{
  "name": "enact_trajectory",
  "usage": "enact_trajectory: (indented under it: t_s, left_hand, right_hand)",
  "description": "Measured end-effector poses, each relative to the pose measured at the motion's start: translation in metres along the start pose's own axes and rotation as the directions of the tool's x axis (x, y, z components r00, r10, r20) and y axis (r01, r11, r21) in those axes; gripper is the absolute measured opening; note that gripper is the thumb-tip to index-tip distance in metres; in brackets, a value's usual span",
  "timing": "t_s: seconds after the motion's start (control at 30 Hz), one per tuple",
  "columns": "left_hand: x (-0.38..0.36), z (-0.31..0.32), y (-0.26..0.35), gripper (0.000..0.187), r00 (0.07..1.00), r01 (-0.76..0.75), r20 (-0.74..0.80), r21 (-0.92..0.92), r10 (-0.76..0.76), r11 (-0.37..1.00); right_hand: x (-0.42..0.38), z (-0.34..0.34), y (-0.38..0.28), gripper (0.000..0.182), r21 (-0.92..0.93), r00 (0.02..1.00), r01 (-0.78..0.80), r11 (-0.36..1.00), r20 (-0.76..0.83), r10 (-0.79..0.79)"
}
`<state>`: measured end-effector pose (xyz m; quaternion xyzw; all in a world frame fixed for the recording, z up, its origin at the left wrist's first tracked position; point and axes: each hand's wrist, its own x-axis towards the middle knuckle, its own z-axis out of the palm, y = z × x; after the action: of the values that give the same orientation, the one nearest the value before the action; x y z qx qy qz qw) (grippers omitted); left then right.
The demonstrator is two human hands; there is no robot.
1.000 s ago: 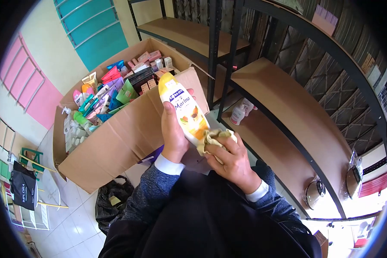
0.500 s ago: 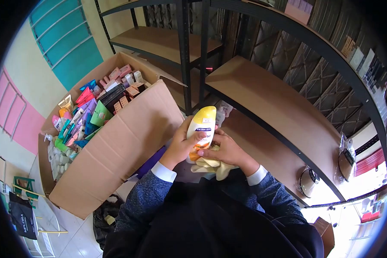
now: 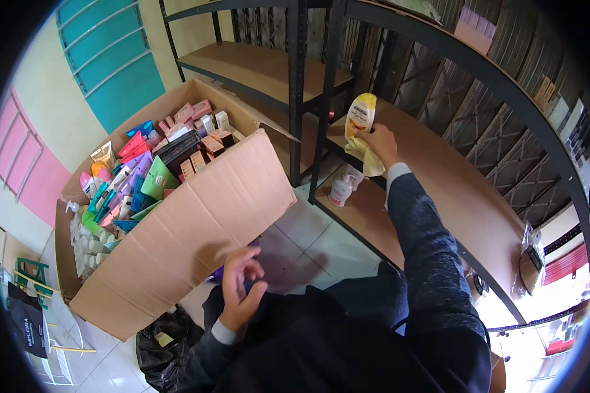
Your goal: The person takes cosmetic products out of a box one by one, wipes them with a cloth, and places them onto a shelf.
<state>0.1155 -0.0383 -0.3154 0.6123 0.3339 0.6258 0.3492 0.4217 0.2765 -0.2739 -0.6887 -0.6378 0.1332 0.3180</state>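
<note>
My right hand is stretched out to the shelf, its fingers closed round a white bottle with a yellow top. The bottle stands nearly upright over the left end of the upper brown shelf board. A pale yellow cloth hangs from the same hand, below the bottle and over the board's edge. My left hand holds nothing; its fingers are loosely curled and apart, in front of the cardboard box. On the board below, a clear pump bottle with a pinkish label stands near the left end.
Many tubes, boxes and bottles fill the big cardboard box, among them a green pouch. A black plastic bag lies on the tiled floor. Black shelf posts rise ahead. Further right, a plastic-wrapped item sits on the shelf.
The bottle and cloth have gone from between both hands, near my body, up and right to the shelf in my right hand. My left hand has let go and dropped back to the left.
</note>
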Motion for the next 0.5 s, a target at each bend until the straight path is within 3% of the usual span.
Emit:
enact_trajectory:
  t_s: [0.17, 0.27, 0.5]
  left_hand:
    - [-0.032, -0.025, 0.004, 0.053, 0.977, 0.171, -0.150, 0.101, -0.155, 0.980]
    - [-0.039, -0.029, 0.003, 0.048, 0.966, 0.193, -0.193, 0.104, -0.170, 0.976]
    - [-0.041, -0.023, -0.002, 0.045, 0.960, 0.213, -0.186, 0.007, -0.208, 0.977]
  right_hand:
    - [0.029, 0.033, 0.007, 0.051, -0.014, 0.999, -0.046, 0.999, -0.029, 0.046]
    - [0.044, 0.041, 0.014, 0.049, 0.075, 0.996, -0.083, 0.994, 0.030, 0.081]
    - [0.037, 0.038, 0.007, 0.052, -0.006, 0.994, -0.103, 0.995, 0.038, 0.103]
